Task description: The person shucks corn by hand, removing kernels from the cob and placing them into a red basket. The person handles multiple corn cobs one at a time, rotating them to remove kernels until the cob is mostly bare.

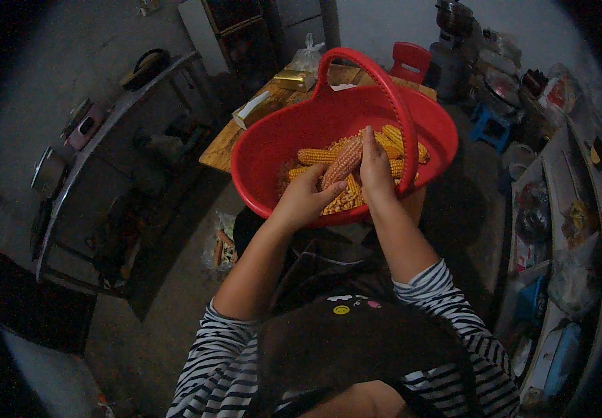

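Note:
A red plastic basket [274, 133] with an arched handle stands before me at the near edge of a wooden table. Over it my left hand [308, 196] grips the lower end of a corn cob [343, 163], which looks pinkish and stripped of kernels. My right hand [376, 167] lies along the cob's right side, its fingers pointing away from me; how firmly it holds is hard to see. Beneath are several yellow ears of corn [316, 155] and loose kernels [343, 202]. Parts of these are hidden by my hands.
The wooden table [216, 151] carries a gold box [294, 80] and a tied clear bag [308, 55]. On the floor at left lies a clear bag with bare cobs [222, 248]. A red chair [409, 60], a blue stool [490, 125] and a loaded shelf [533, 271] stand to the right.

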{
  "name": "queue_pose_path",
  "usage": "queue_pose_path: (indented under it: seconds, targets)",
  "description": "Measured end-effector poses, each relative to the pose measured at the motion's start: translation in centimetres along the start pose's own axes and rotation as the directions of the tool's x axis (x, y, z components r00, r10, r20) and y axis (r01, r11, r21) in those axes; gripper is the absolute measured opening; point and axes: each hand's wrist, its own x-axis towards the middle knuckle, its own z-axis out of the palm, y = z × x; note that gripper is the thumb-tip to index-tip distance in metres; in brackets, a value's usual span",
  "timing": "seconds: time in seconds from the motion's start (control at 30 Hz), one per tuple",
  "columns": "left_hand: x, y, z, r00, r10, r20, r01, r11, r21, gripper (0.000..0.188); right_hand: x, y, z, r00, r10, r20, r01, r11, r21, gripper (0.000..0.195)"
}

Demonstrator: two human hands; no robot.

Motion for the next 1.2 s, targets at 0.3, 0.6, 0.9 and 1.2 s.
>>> queue_pose_path:
  seconds: [0.3,0.6,0.9,1.2]
  targets:
    - [-0.1,0.6,-0.8,0.962,-0.174,0.209,0.226,0.938,-0.262,0.033,0.3,1.3,0.0,0.995,-0.086,-0.041,0.086,0.996,-0.019,0.065]
    - [0.3,0.6,-1.6,0.928,-0.216,0.303,0.345,0.804,-0.484,0.028,-0.9,-0.6,0.3,0.999,0.038,0.009,-0.038,0.999,0.034,0.065]
    - [1.3,-0.1,-0.6,0.981,-0.187,0.046,0.188,0.982,-0.022,0.054,1.6,2.1,-1.2,0.965,-0.143,0.217,0.197,0.948,-0.250,0.052]
    - [3.2,-2.4,0.1,0.984,-0.140,0.108,0.147,0.987,-0.067,0.049,0.8,-0.7,-0.8,0.939,-0.198,0.283,0.311,0.840,-0.444,0.048]
